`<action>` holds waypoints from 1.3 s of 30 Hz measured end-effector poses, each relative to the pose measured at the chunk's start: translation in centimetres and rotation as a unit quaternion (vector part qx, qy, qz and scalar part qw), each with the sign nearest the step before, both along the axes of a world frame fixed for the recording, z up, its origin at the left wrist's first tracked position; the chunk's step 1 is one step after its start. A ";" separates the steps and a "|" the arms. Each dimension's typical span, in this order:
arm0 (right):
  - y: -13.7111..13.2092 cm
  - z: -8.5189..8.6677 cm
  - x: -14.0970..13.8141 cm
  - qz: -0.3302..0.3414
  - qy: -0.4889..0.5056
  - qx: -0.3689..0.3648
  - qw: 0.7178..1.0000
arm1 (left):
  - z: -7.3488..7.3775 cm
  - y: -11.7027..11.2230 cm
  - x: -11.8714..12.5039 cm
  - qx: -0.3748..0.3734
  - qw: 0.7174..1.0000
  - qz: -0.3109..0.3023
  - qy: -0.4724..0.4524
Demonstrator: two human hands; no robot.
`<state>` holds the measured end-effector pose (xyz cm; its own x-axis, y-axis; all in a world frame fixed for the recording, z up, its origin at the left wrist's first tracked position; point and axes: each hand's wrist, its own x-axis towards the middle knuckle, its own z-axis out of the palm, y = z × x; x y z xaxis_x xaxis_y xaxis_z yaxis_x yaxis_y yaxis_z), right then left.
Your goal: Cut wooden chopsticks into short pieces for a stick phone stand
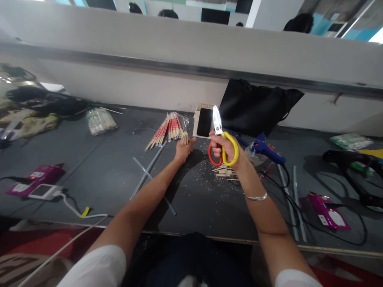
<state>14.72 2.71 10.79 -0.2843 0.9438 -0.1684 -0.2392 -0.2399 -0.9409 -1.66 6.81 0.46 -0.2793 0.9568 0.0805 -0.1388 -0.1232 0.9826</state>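
Note:
My left hand (183,152) is closed round a bundle of wooden sticks (184,138), their pale ends pointing up out of the fist. In my right hand (226,145) is a pair of scissors (218,126) with one red and one yellow handle, blades upward and close together. Just beyond my left hand lie wooden chopsticks (172,126) in red-printed wrappers. Below the scissors sits a small heap of short cut stick pieces (226,171), with pale crumbs scattered round it on the dark table (194,199).
A phone (205,122) lies on cardboard by the wall, beside a black bag (254,105). To the right are a blue glue gun (266,149) with a cable, and a purple box (329,211). Clear strips (149,169) cross at left, near a wrapped pack (101,120) and another purple box (37,179).

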 end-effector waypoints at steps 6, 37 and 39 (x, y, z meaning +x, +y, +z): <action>-0.1 0.1 0.0 -0.001 0.000 -0.001 1.000 | -0.2 -0.1 0.0 0.009 1.000 -0.009 0.019; -0.3 0.7 0.7 -0.029 -0.010 0.041 0.999 | 6.7 0.0 -1.3 0.022 0.963 -0.054 -0.264; -0.3 0.4 0.5 -0.026 -0.012 0.045 0.999 | 6.8 -0.2 -1.5 0.024 0.967 -0.043 -0.249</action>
